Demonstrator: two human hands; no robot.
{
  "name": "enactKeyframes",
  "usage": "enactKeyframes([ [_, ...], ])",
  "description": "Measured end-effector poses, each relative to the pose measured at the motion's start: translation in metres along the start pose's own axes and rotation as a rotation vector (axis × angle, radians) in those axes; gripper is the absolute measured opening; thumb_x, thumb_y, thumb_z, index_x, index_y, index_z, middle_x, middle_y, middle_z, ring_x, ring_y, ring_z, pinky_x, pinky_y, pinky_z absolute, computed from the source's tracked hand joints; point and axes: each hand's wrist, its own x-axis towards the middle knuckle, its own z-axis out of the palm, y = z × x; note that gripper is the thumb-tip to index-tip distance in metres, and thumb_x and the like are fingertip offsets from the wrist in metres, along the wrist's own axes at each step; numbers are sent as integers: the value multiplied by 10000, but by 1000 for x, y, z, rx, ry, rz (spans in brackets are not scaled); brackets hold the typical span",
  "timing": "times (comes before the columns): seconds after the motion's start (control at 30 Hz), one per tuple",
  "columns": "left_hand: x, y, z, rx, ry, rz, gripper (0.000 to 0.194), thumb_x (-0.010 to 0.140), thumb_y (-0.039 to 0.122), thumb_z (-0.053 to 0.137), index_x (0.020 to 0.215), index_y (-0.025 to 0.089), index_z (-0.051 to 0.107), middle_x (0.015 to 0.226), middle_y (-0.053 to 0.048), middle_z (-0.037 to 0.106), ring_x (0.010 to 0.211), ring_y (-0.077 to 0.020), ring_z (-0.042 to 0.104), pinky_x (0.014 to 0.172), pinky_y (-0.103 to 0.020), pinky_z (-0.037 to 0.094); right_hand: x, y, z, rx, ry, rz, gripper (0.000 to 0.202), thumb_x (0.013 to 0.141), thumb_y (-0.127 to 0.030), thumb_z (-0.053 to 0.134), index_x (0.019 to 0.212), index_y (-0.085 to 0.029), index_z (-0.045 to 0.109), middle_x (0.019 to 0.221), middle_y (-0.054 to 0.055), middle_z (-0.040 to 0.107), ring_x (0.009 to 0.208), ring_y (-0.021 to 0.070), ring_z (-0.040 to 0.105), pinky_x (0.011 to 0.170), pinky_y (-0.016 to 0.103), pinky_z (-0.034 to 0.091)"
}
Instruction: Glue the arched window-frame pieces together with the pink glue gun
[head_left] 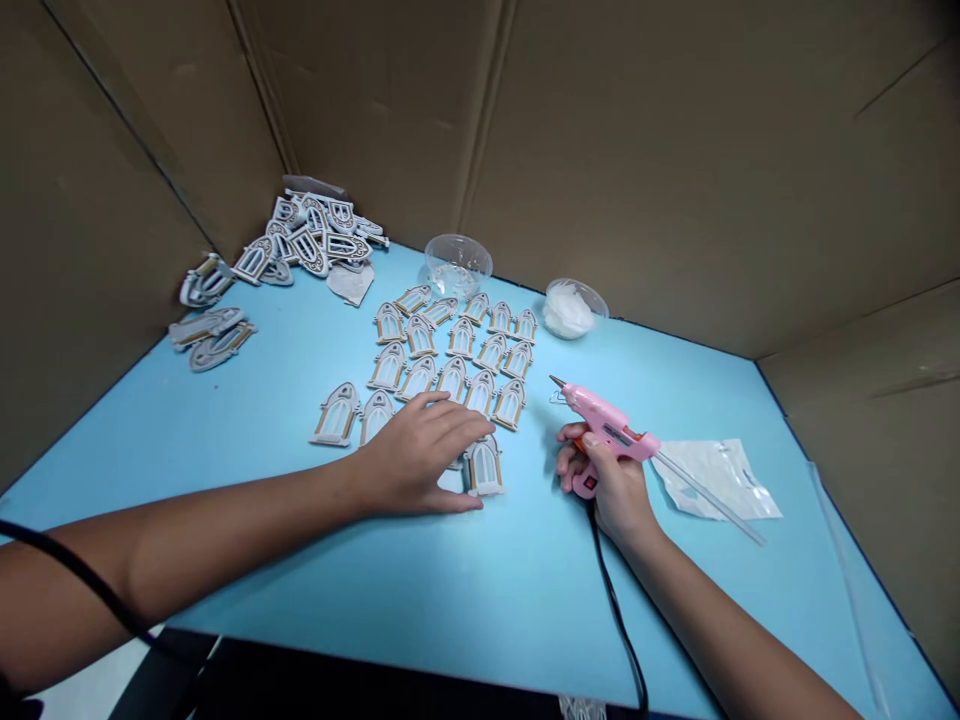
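Note:
My right hand [611, 480] is wrapped round the handle of a pink hot glue gun [607, 418]. Its nozzle points up and left, and a clear glue stick [709, 490] sticks out of the back. My left hand [427, 450] lies low over the rows of small white arched window pieces [452, 380], fingers stretched. Its thumb and fingertips are apart, at the lower and upper ends of one arched piece [484, 465] on the table; whether they press on it I cannot tell. Other pieces are partly hidden under this hand.
A heap of arched pieces [315, 235] fills the back left corner, with a few more [214, 335] nearer. Two clear plastic tubs [459, 262] stand at the back, one holding white material [568, 310]. A plastic bag [724, 475] lies right. The gun's black cord [619, 610] crosses the front edge.

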Motion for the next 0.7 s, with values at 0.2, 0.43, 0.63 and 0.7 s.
enactKeyframes([
  [0.2,1,11,2,-13,-109,275,575,954,530,682,1338,119,564,1258,-192,724,1115,-301,702,911,-425,525,1,-2,-1,-32,-7,16,491,851,-690,725,902,-207,657,685,12,685,452,128,587,421,252,474],
  [0.43,-1,5,7,51,-227,64,680,916,532,723,1420,124,519,1290,-191,703,1123,-341,692,961,-452,493,1,-3,0,-42,-29,16,511,852,-714,707,900,-208,662,677,2,674,435,130,583,424,269,491],
  [0.63,-1,-2,3,-16,-135,-128,779,867,600,776,1442,149,506,1307,-137,725,1202,-327,672,1056,-468,437,-3,-2,1,-168,-51,19,456,869,-671,707,852,-222,630,619,-18,618,441,128,563,417,255,452],
  [0.7,0,-3,1,-31,-124,-216,833,824,620,805,1449,162,499,1307,-133,722,1217,-336,658,1065,-475,443,-8,-2,2,-245,-86,-13,406,880,-622,716,821,-235,606,626,-29,588,458,125,545,438,262,467],
])
